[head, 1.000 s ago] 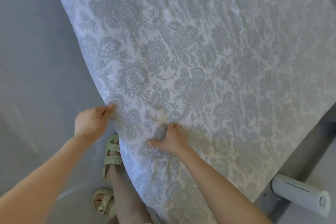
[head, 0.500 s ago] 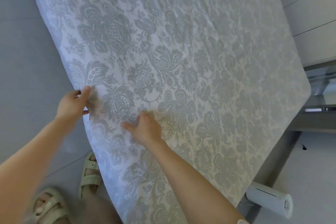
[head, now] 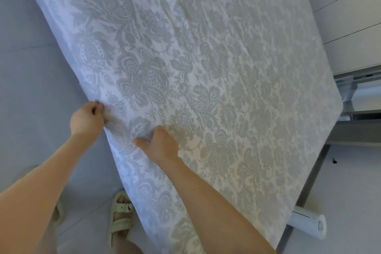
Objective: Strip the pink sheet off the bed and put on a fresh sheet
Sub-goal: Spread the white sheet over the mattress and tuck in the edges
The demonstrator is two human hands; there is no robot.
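A: Sheet status?

B: Sheet (head: pixel 206 68) is spread over the top of the bed. Woven cloth, white ground, grey-green damask with big flower heads and paisley scrolls. Mostly flat, with fine ripples and one faint crease running lengthwise near the middle.

A: Edges?

B: The left long edge drapes over the side of the bed toward the floor (head: pixel 31 68). The right corner is rounded and the cloth lies smooth over it.

A: Hands?

B: Left hand (head: pixel 86 119) is at the left edge, fingers curled, pinching a small bunch of cloth. Right hand (head: pixel 162 144) is on top of the sheet just inside that edge, near the left hand but apart from it. It's palm down, thumb stretched out sideways. Its fingers are foreshortened, so I can't tell if they press flat or gather cloth.

A: Room around it?

B: Smooth grey floor is open along the left side. The person stands there, pale strapped sandal (head: pixel 120 220) just beside the hanging cloth. The right side is tighter. A white flat-front cabinet (head: pixel 354 27) sits near the right corner with a grey metal frame (head: pixel 354 132) below it. A white cylinder unit (head: pixel 309 225) lies on the floor by the right edge.
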